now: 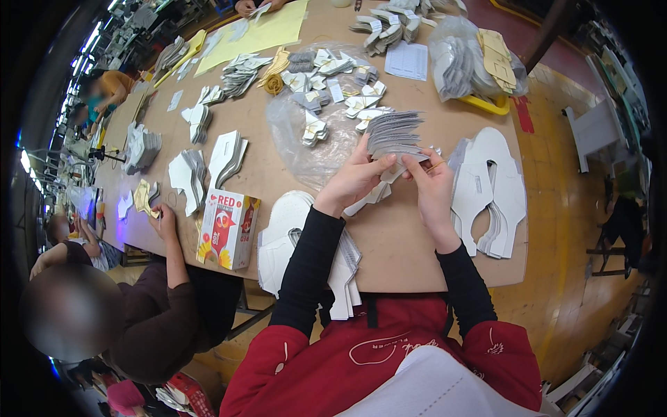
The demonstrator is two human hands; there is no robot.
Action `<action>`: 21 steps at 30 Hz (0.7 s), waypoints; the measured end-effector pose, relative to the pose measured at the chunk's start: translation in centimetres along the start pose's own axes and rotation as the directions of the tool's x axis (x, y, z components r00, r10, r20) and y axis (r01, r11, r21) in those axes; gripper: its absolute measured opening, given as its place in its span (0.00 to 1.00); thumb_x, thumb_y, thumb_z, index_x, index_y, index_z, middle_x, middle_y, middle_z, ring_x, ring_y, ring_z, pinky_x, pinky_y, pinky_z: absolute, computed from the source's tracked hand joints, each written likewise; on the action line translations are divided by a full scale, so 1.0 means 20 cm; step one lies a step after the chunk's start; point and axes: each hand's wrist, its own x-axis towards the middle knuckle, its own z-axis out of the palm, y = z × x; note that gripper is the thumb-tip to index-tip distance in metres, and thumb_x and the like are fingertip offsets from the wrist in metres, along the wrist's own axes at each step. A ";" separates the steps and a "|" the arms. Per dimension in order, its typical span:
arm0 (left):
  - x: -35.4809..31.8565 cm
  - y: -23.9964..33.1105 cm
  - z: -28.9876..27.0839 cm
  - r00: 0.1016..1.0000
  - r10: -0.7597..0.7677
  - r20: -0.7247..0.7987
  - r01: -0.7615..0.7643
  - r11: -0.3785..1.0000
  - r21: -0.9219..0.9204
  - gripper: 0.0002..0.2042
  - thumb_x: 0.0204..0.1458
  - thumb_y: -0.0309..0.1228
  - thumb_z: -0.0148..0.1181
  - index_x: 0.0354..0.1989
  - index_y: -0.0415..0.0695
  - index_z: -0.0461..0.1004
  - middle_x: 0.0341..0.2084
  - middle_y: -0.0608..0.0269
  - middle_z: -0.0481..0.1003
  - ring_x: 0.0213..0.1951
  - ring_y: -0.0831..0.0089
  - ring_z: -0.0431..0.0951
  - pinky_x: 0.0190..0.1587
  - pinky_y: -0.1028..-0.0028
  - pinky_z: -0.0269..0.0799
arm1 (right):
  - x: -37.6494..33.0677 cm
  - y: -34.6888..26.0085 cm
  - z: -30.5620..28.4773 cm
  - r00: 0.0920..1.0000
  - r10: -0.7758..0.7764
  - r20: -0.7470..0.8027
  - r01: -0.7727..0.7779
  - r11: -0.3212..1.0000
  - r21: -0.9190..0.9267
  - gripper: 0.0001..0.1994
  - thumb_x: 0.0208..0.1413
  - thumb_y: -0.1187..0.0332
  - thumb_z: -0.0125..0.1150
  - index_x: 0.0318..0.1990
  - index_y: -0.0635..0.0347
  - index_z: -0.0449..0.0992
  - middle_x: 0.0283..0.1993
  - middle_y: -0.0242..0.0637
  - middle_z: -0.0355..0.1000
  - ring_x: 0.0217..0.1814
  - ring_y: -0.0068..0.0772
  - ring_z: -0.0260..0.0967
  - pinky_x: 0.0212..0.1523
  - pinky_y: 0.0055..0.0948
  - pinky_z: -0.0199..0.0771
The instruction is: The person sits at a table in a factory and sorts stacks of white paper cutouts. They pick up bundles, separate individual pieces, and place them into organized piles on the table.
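My left hand (353, 179) and my right hand (432, 186) both grip a fanned stack of thin grey cut pieces (393, 134) over the brown table (403, 243). The stack stands on edge between my thumbs and fingers, its layers spread like a deck of cards. A pale cut piece (369, 198) lies flat just below my left hand. Black sleeves cover both forearms.
White shoe-shaped cut pieces lie stacked at my right (497, 191) and at the near left edge (288, 222). A clear plastic bag (309, 146) with small grey parts lies behind my hands. A red-and-white carton (228, 229) stands at left, beside a co-worker's hand (165, 221).
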 end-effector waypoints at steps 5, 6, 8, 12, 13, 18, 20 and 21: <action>0.02 0.01 -0.01 0.998 -0.055 -0.011 0.049 0.955 -0.293 0.22 0.65 0.36 0.49 0.64 0.47 0.53 0.54 0.58 0.69 0.54 0.70 0.72 0.57 0.67 0.72 | -0.01 -0.02 0.01 0.999 0.005 -0.048 -0.003 0.999 0.043 0.13 0.56 0.70 0.66 0.45 0.67 0.75 0.32 0.31 0.75 0.28 0.15 0.68 0.32 0.15 0.68; 0.02 0.01 -0.01 0.999 -0.045 -0.030 0.037 0.969 -0.243 0.22 0.66 0.37 0.48 0.64 0.47 0.53 0.55 0.58 0.68 0.54 0.69 0.72 0.56 0.67 0.72 | -0.01 -0.03 0.01 0.998 0.005 -0.057 -0.002 0.999 0.050 0.12 0.56 0.70 0.66 0.45 0.67 0.75 0.32 0.31 0.75 0.28 0.15 0.68 0.32 0.15 0.68; 0.03 0.01 -0.01 0.995 0.001 -0.100 -0.011 0.996 -0.092 0.21 0.66 0.38 0.46 0.64 0.46 0.53 0.56 0.56 0.68 0.55 0.68 0.72 0.56 0.67 0.73 | -0.01 -0.04 0.02 0.997 0.003 -0.083 0.001 0.998 0.056 0.12 0.56 0.70 0.66 0.44 0.67 0.75 0.32 0.31 0.75 0.27 0.15 0.68 0.31 0.15 0.68; 0.05 0.01 -0.01 0.984 0.090 -0.156 -0.108 0.988 -0.110 0.18 0.66 0.34 0.46 0.61 0.41 0.56 0.54 0.51 0.70 0.54 0.65 0.74 0.54 0.67 0.77 | 0.03 -0.06 -0.06 0.991 0.025 -0.135 -0.032 0.998 -0.050 0.14 0.54 0.70 0.67 0.45 0.68 0.74 0.31 0.30 0.73 0.25 0.15 0.66 0.28 0.15 0.65; 0.05 0.01 -0.01 0.980 0.123 -0.157 -0.138 0.986 -0.091 0.19 0.66 0.33 0.46 0.62 0.41 0.56 0.54 0.50 0.71 0.54 0.65 0.75 0.53 0.66 0.77 | 0.06 -0.06 -0.11 0.991 0.022 -0.130 -0.034 0.995 -0.091 0.14 0.54 0.71 0.67 0.45 0.68 0.74 0.30 0.30 0.73 0.25 0.15 0.65 0.27 0.15 0.63; 0.05 0.03 -0.02 0.974 0.154 -0.166 -0.171 0.981 -0.093 0.19 0.66 0.31 0.47 0.63 0.41 0.54 0.54 0.49 0.72 0.54 0.64 0.75 0.52 0.65 0.79 | 0.16 -0.02 -0.26 0.986 -0.094 -0.135 -0.032 0.695 -0.718 0.14 0.53 0.70 0.67 0.43 0.70 0.76 0.29 0.28 0.71 0.23 0.13 0.60 0.25 0.16 0.60; 0.05 0.03 -0.01 0.974 0.153 -0.164 -0.171 0.980 -0.100 0.20 0.65 0.31 0.47 0.63 0.42 0.54 0.53 0.50 0.72 0.54 0.64 0.75 0.51 0.64 0.79 | 0.16 -0.01 -0.26 0.977 -0.191 -0.098 -0.005 0.436 -0.900 0.14 0.54 0.69 0.67 0.44 0.70 0.76 0.30 0.27 0.72 0.23 0.13 0.59 0.24 0.17 0.59; 0.05 0.03 -0.01 0.974 0.156 -0.166 -0.173 0.981 -0.092 0.19 0.65 0.31 0.47 0.63 0.42 0.54 0.53 0.50 0.72 0.54 0.64 0.75 0.51 0.65 0.79 | 0.15 -0.01 -0.24 0.952 -0.303 -0.031 0.118 0.459 -0.880 0.13 0.55 0.68 0.66 0.44 0.68 0.76 0.31 0.28 0.73 0.23 0.13 0.60 0.24 0.16 0.59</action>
